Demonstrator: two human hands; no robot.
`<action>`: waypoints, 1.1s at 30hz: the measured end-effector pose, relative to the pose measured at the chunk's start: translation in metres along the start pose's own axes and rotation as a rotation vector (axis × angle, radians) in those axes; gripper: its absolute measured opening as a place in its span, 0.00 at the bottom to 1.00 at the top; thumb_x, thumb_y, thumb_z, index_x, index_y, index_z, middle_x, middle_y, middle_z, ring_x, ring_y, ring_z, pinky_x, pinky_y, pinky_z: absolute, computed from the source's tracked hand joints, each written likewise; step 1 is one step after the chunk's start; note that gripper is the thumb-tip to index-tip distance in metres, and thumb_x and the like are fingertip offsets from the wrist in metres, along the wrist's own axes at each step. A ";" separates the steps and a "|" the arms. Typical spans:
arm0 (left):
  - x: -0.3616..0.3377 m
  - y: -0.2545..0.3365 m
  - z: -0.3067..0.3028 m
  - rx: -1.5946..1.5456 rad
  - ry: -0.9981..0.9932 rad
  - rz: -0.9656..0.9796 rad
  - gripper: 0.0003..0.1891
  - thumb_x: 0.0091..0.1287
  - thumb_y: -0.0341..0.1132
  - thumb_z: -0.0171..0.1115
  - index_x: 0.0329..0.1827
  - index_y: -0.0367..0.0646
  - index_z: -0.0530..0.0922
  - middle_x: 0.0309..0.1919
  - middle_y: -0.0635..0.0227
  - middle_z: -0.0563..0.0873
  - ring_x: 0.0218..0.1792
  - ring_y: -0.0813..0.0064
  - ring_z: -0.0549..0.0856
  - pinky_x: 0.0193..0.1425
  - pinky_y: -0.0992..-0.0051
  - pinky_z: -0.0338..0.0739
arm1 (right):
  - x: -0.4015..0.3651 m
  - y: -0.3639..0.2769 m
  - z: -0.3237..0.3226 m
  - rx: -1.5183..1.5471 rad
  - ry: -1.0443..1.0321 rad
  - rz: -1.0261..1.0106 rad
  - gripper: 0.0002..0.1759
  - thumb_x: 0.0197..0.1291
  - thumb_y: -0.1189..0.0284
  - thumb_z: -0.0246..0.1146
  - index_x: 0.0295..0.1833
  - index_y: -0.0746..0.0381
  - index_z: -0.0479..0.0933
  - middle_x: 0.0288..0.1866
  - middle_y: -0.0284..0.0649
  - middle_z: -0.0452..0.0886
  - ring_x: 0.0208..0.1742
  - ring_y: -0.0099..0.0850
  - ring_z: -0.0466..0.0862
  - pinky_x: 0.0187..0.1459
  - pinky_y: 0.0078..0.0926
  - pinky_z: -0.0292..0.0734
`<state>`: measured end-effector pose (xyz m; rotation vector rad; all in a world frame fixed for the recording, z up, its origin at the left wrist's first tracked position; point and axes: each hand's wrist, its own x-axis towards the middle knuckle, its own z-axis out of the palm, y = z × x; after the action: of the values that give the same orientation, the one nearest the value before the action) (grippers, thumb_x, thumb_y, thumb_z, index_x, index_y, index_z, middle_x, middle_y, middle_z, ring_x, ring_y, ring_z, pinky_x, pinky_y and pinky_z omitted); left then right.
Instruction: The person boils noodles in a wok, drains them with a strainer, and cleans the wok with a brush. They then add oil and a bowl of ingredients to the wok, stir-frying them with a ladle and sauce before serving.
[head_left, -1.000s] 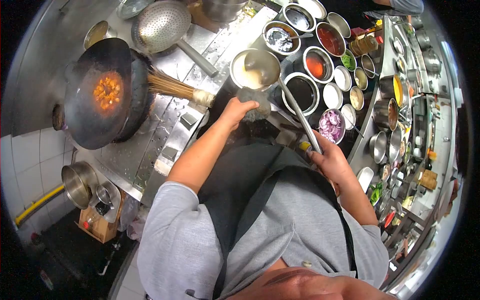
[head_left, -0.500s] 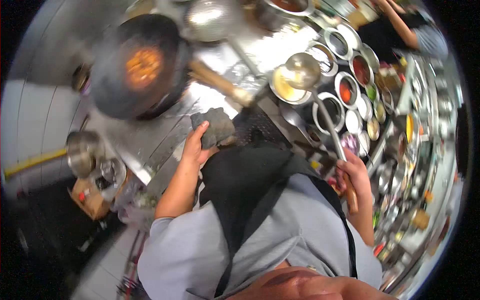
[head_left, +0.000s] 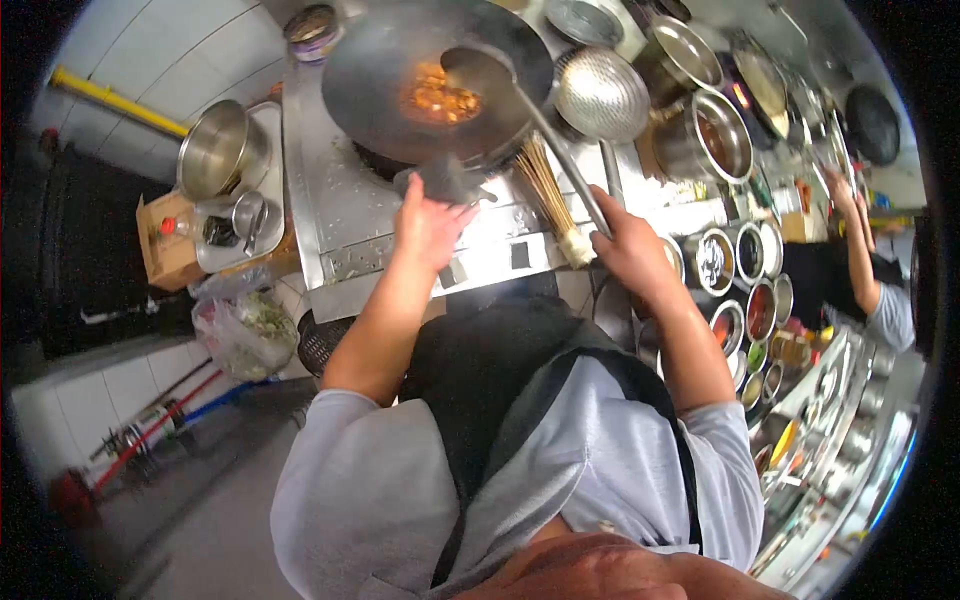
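Observation:
My left hand (head_left: 428, 228) has a dark grey folded cloth (head_left: 447, 182) in its grip, up against the near rim of a black wok (head_left: 365, 115). In the wok lie orange-brown pieces of food (head_left: 432, 100), with haze over them. My right hand (head_left: 634, 250) is closed around the handle of a long ladle (head_left: 555, 148). The ladle's dark bowl is inside the wok, at the right edge of the food. Between the ladle and the stove front rests a bamboo wok brush (head_left: 547, 190).
A perforated strainer (head_left: 602, 95) and a steel pot (head_left: 715, 138) stand right of the wok. Several sauce bowls (head_left: 728, 325) line the right side. Another person's arm (head_left: 858, 250) is beyond them. On the left are a metal bowl (head_left: 215, 150) and a plastic bag (head_left: 235, 335).
The view has swung toward the stove. My right hand has brought the ladle from above the sauce bowls into the wok. My left hand has carried the cloth to the wok's rim.

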<state>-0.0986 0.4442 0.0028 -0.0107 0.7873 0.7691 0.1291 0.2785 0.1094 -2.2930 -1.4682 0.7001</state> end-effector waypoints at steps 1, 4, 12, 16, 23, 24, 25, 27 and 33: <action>0.016 -0.001 0.008 -0.118 0.148 -0.039 0.39 0.73 0.57 0.59 0.73 0.33 0.60 0.71 0.45 0.68 0.73 0.48 0.68 0.75 0.42 0.63 | 0.026 -0.002 0.010 -0.184 -0.042 -0.024 0.39 0.59 0.69 0.60 0.78 0.53 0.61 0.38 0.61 0.84 0.41 0.58 0.85 0.47 0.51 0.78; 0.056 -0.018 -0.008 0.030 -0.112 0.102 0.41 0.71 0.60 0.60 0.72 0.33 0.63 0.73 0.41 0.65 0.70 0.42 0.71 0.77 0.44 0.63 | 0.077 0.002 0.037 -0.382 -0.028 -0.050 0.40 0.60 0.70 0.56 0.80 0.55 0.57 0.36 0.59 0.84 0.38 0.57 0.84 0.44 0.55 0.78; 0.079 -0.014 0.009 0.100 0.074 0.102 0.20 0.69 0.43 0.64 0.56 0.38 0.75 0.50 0.54 0.83 0.49 0.50 0.85 0.57 0.44 0.81 | 0.125 0.020 0.019 -0.541 -0.082 -0.283 0.39 0.62 0.72 0.54 0.81 0.49 0.55 0.45 0.55 0.84 0.39 0.54 0.85 0.41 0.53 0.79; 0.122 -0.019 -0.019 0.096 -0.015 0.048 0.14 0.67 0.37 0.61 0.51 0.38 0.77 0.43 0.58 0.86 0.40 0.54 0.87 0.46 0.49 0.85 | 0.075 0.027 -0.020 -0.611 -0.069 -0.278 0.44 0.58 0.75 0.59 0.81 0.49 0.55 0.44 0.56 0.84 0.38 0.55 0.85 0.41 0.52 0.80; 0.002 -0.031 0.029 0.071 0.189 0.108 0.12 0.70 0.36 0.58 0.50 0.39 0.80 0.43 0.58 0.87 0.39 0.62 0.88 0.41 0.60 0.86 | 0.003 0.008 -0.089 -0.423 -0.339 -0.286 0.40 0.60 0.73 0.58 0.79 0.48 0.60 0.39 0.57 0.84 0.43 0.54 0.86 0.47 0.50 0.78; 0.017 -0.033 0.022 0.031 0.174 0.100 0.11 0.71 0.36 0.58 0.49 0.38 0.80 0.43 0.57 0.87 0.38 0.62 0.88 0.41 0.59 0.85 | 0.013 -0.007 -0.079 -0.562 -0.410 -0.180 0.41 0.61 0.74 0.58 0.80 0.50 0.58 0.38 0.55 0.84 0.40 0.53 0.85 0.42 0.50 0.79; 0.035 -0.031 0.010 0.035 0.182 0.093 0.11 0.71 0.36 0.58 0.49 0.38 0.80 0.43 0.57 0.87 0.38 0.62 0.88 0.41 0.59 0.85 | 0.029 -0.002 -0.060 -0.553 -0.359 -0.206 0.41 0.60 0.74 0.58 0.81 0.51 0.56 0.36 0.54 0.83 0.37 0.53 0.85 0.40 0.50 0.79; 0.063 -0.026 -0.008 0.126 0.111 0.044 0.12 0.71 0.35 0.57 0.50 0.36 0.79 0.45 0.56 0.86 0.40 0.61 0.88 0.40 0.60 0.86 | 0.058 0.019 -0.011 -0.552 -0.304 -0.239 0.42 0.60 0.73 0.58 0.81 0.52 0.55 0.34 0.53 0.82 0.34 0.54 0.84 0.38 0.51 0.79; -0.034 -0.065 -0.051 0.185 0.100 0.159 0.12 0.70 0.33 0.57 0.51 0.35 0.77 0.44 0.56 0.86 0.42 0.58 0.89 0.46 0.56 0.87 | 0.056 0.027 -0.013 -0.489 -0.066 -0.270 0.39 0.63 0.77 0.55 0.80 0.52 0.55 0.41 0.51 0.83 0.36 0.50 0.85 0.39 0.49 0.81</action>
<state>-0.1052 0.3608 -0.0291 0.1825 0.9605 0.8481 0.1764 0.3175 0.0934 -2.3424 -2.1215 0.3692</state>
